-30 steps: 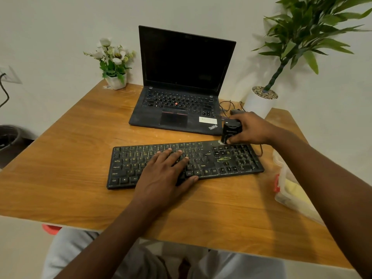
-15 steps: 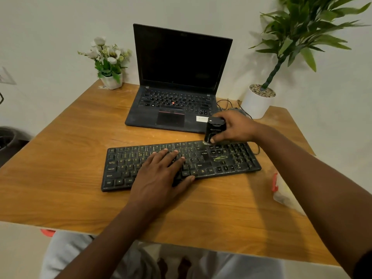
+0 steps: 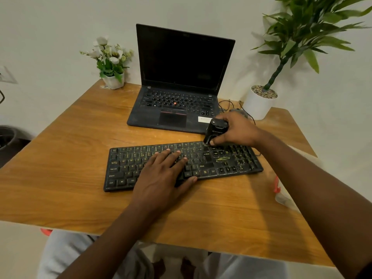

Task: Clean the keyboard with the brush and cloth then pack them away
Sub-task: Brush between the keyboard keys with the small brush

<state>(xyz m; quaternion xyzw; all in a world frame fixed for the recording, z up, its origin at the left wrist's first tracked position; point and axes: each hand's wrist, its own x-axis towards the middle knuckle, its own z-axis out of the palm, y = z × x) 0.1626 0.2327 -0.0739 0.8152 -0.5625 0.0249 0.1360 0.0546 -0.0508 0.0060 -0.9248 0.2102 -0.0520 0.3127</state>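
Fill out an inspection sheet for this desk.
Surface: light brown wooden table, faintly scuffed.
Job's things: flat black plastic keyboard on it; chunky black plastic brush at its top edge; cloth not seen.
Clutter: open black laptop; small white pot of white flowers; clear plastic container at right edge.
Hands: left hand flat on the keys; right hand grips the brush.
Cables: thin black cables beside the laptop.
Surroundings: white wall; tall green plant in white pot; dark bin on floor.

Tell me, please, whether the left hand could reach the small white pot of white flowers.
Probably yes: the left hand rests flat on the black keyboard, and only bare wooden table separates it from the pot.
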